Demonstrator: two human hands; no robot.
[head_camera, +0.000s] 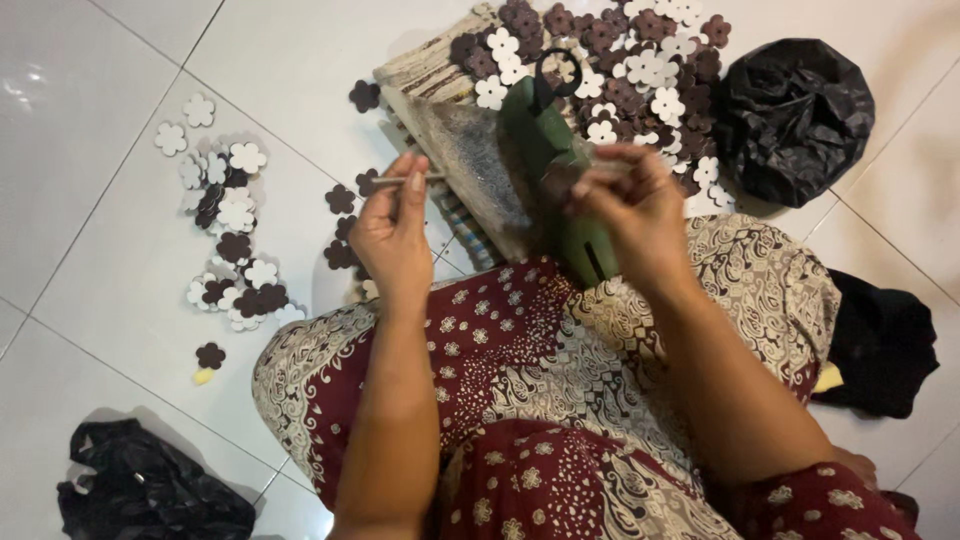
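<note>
The left hand (392, 235) pinches a thin pale stick (405, 180) between the fingertips. The right hand (632, 215) closes around a green plastic glue gun (548, 150), which rests on a grey worn board (470, 165). At twelve o'clock lies a heap of brown and white foam flowers (620, 60); at nine o'clock, a smaller pile (232, 230). The floor is glossy white tile (90, 120). Crumpled black plastic bags lie at two (795, 115) and seven o'clock (150, 490).

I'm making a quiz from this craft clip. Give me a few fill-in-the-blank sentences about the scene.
1. The left hand pinches a thin ____.
2. The foam flowers are white and dark ____.
3. The green glue gun lies in front of the ____ hand.
4. The black bag lies on the tiled ____.

Missing words: stick; brown; right; floor
</note>
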